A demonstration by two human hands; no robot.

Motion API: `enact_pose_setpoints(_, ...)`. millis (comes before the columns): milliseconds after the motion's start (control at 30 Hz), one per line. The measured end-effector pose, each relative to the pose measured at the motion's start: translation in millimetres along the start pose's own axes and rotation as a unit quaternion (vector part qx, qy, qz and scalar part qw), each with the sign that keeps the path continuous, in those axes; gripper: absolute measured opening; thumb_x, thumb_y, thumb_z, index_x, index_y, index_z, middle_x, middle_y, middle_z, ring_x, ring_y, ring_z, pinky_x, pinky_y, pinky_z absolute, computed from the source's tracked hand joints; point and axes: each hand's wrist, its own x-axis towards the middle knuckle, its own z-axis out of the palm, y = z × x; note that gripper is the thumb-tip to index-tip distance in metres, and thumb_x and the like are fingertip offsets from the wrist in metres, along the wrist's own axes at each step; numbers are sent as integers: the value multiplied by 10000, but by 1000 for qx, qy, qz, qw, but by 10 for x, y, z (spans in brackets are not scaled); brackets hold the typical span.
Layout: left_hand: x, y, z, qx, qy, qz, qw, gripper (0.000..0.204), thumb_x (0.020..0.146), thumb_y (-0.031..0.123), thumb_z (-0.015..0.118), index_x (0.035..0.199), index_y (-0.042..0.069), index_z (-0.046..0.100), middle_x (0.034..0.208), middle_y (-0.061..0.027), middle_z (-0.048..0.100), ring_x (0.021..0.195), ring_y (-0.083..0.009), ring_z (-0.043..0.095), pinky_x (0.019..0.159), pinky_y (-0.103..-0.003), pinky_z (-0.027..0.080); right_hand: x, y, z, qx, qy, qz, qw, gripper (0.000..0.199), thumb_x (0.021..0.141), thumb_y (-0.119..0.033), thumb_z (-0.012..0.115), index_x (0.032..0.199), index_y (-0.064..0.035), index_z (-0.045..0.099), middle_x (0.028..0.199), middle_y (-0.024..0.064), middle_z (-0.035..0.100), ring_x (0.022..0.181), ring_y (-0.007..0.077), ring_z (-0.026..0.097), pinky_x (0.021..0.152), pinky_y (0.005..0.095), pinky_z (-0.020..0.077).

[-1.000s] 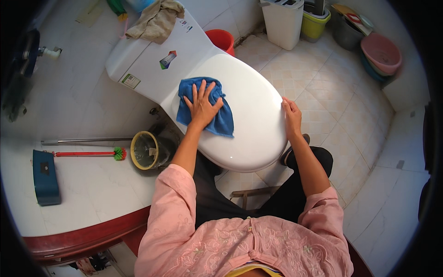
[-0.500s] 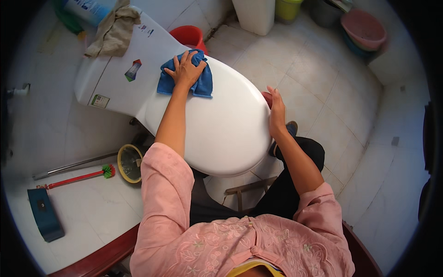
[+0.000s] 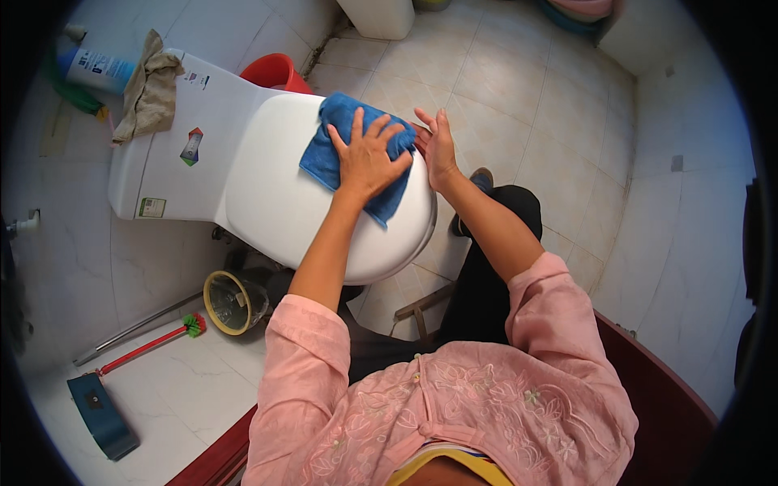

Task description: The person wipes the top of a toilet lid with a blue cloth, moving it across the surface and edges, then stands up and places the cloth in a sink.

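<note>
While the left hand [image 3: 369, 160] lies spread on the blue cloth [image 3: 392, 194], which rests on the lid [image 3: 279, 174], the right hand [image 3: 442, 150] is open beside the lid's edge; I cannot tell whether it touches. The cloth should be light, soft and hard to damage, best pinned under a flat palm or taken by its loose lower corner. The lid looks stiff and slick. The film-lined bin [image 3: 258, 302] holds a pale scrap [image 3: 241, 300]; what the bucket [image 3: 274, 68] holds is unclear.

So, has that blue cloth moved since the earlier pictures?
Yes. Judged against the white toilet tank, the blue cloth has moved away, toward the rounded front of the toilet lid, with the left hand on it.
</note>
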Motion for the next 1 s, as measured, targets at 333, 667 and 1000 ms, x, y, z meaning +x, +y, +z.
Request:
enact_pose_setpoints(333,-1250,550,-160,-40,-26,126,991,575,607,314,761,1156,220,621,1439,16,399,1401,-320,217,1066,-692,70,32,-10,-45,-47,-66,22,996,734,893,-603,431,1358,-34,438,1315,148,508,1234,235,456,1096,342,277)
enact_pose_setpoints(667,-1849,71,-358,-9,-55,31,998,745,621,320,777,1314,307,503,1474,-10,350,1406,-321,210,1082,-684,53,-53,164,19,-389,-36,-132,911,499,895,-394,533,1242,-37,551,1271,146,554,1165,273,532,992,342,394)
enact_pose_setpoints(1000,-839,-1201,-335,-7,67,-138,988,608,758,353,607,1350,313,469,1503,-5,323,1433,-310,160,1069,-671,-52,-109,131,130,-403,16,-112,908,436,880,-351,555,1213,-71,589,1200,125,609,1108,270,572,959,339,421)
